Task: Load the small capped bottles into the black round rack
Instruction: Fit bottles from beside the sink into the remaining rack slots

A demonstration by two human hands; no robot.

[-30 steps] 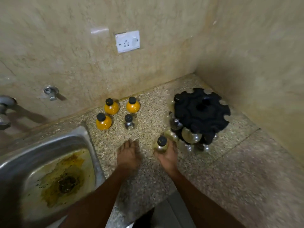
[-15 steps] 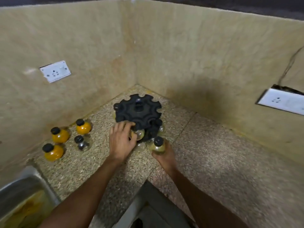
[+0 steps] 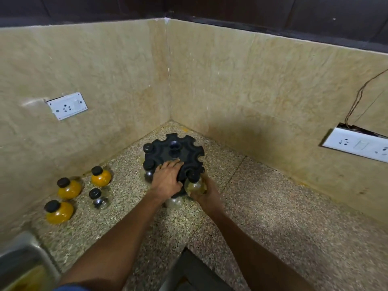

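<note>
Right hand (image 3: 206, 191) gripped a small bottle (image 3: 195, 185) at the near rim of the rack (image 3: 174, 153) (black, notched); left hand (image 3: 168, 178) lay open, flat on top, just beside.

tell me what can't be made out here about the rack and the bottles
All in the head view:
- Near slots of the black rack: the left hand covers them.
- Neck of the bottle in the right hand: whether it is seated in its slot cannot be told.
- Sink: cut off by the frame's corner.
</note>
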